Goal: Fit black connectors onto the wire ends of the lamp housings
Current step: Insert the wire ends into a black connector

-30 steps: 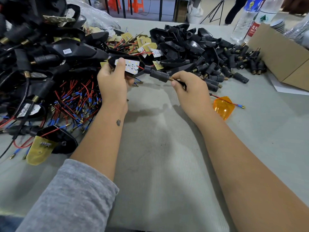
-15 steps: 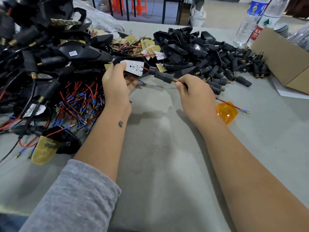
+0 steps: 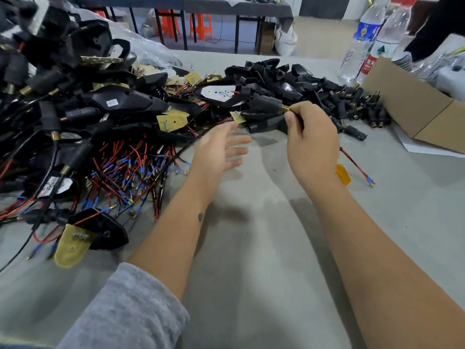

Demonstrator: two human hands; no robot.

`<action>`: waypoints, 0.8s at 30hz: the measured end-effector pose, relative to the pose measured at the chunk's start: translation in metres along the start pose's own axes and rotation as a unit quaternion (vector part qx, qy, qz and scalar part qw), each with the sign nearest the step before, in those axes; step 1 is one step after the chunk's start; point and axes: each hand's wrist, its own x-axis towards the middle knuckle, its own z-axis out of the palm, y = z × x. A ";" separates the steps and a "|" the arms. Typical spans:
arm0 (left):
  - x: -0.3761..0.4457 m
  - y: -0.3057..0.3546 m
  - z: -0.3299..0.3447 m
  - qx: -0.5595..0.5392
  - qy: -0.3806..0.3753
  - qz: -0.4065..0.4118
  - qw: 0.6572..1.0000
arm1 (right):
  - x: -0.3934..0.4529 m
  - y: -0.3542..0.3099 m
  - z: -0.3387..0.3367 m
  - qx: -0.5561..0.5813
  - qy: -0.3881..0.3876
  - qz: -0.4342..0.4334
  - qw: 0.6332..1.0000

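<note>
- Desk [image 3: 251, 273] carries a big heap of wired housings [image 3: 75, 122] at left.
- Loose connectors [image 3: 352, 107] lie piled behind.
- Right hand [image 3: 312, 144], raised, fingers pinching the black connector [image 3: 266, 103] of one lamp housing [image 3: 219, 93].
- Left hand [image 3: 219, 149] hovers, fingers spread, holding nothing.

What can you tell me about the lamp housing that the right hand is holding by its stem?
The lamp housing is a black, pointed shell that looks like plastic. Its open face shows a white board with small pale and dark dots and a red wire at one edge. A black connector sits on its stem and ends in a brass threaded tip. It is held up over the pile of black parts, board facing up. The right hand pinches the stem just behind the brass tip. The left hand is open and apart from it.
</note>
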 end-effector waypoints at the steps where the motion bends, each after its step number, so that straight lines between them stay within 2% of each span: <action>1: -0.001 -0.001 0.002 0.031 -0.010 0.003 0.999 | 0.003 0.000 -0.002 0.001 0.008 0.000 1.000; 4: -0.004 -0.003 0.005 0.101 -0.048 0.017 0.994 | 0.012 -0.007 -0.010 -0.011 0.018 -0.002 1.000; 8: -0.009 0.006 0.006 0.116 -0.076 0.034 0.990 | 0.029 -0.038 -0.017 0.000 0.001 0.008 1.000; 10: -0.012 0.012 0.007 0.125 -0.088 0.034 0.988 | 0.040 -0.061 -0.017 0.044 -0.008 0.037 0.998; 12: -0.017 0.022 0.009 0.108 -0.085 0.027 0.990 | 0.050 -0.085 -0.012 0.142 -0.035 0.091 0.985; 14: -0.022 0.034 0.005 0.056 -0.067 0.023 0.996 | 0.054 -0.109 -0.005 0.289 -0.066 0.170 0.940; 16: -0.028 0.044 -0.003 0.032 -0.060 0.043 0.997 | 0.051 -0.130 0.006 0.406 -0.086 0.252 0.874; 19: -0.036 0.057 -0.027 0.037 -0.010 0.080 0.996 | 0.045 -0.160 0.022 0.500 -0.099 0.319 0.799; 21: -0.035 0.063 -0.048 0.110 0.046 0.099 0.988 | 0.040 -0.179 0.032 0.532 -0.111 0.332 0.771; 24: -0.035 0.074 -0.082 0.200 0.078 0.123 0.969 | 0.033 -0.203 0.049 0.543 -0.129 0.323 0.764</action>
